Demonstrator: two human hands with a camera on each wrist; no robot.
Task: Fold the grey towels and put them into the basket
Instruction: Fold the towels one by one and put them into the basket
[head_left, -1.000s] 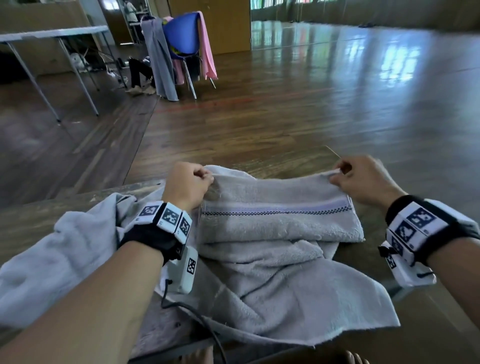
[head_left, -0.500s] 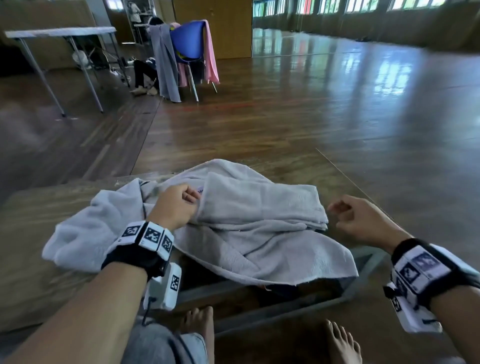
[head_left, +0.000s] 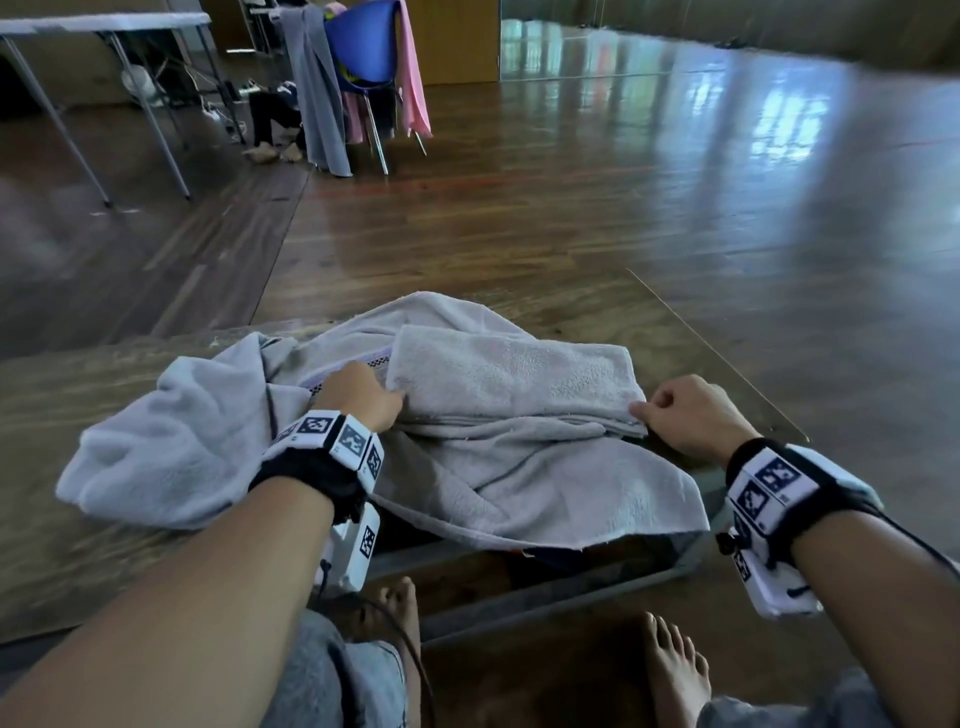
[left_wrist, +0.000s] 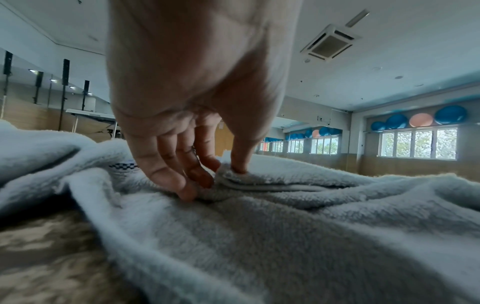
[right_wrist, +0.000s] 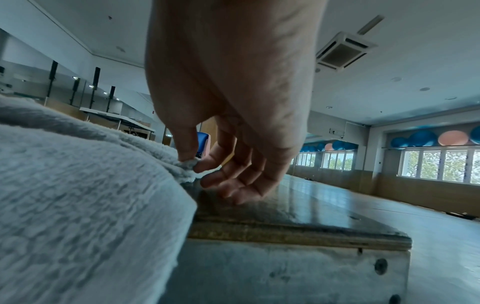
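My left hand (head_left: 358, 395) pinching the folded grey towel's (head_left: 514, 371) left corner, my right hand (head_left: 685, 413) pinching its right corner, towel atop a rumpled second towel (head_left: 545, 493) on the wooden platform (head_left: 691, 358)

The towel (head_left: 511, 374) is grey terry cloth, soft and matt, with a looped, fuzzy pile that shows plainly in the left wrist view (left_wrist: 285, 236) and a smoother woven band with a dark checked stripe. The low table (head_left: 104, 395) under it is worn, dull wood, its edge layered like plywood (right_wrist: 298, 236), perhaps on a grey metal frame. The floor (head_left: 675, 197) is glossy varnished wood. The chair (head_left: 363, 41) looks like smooth blue plastic.
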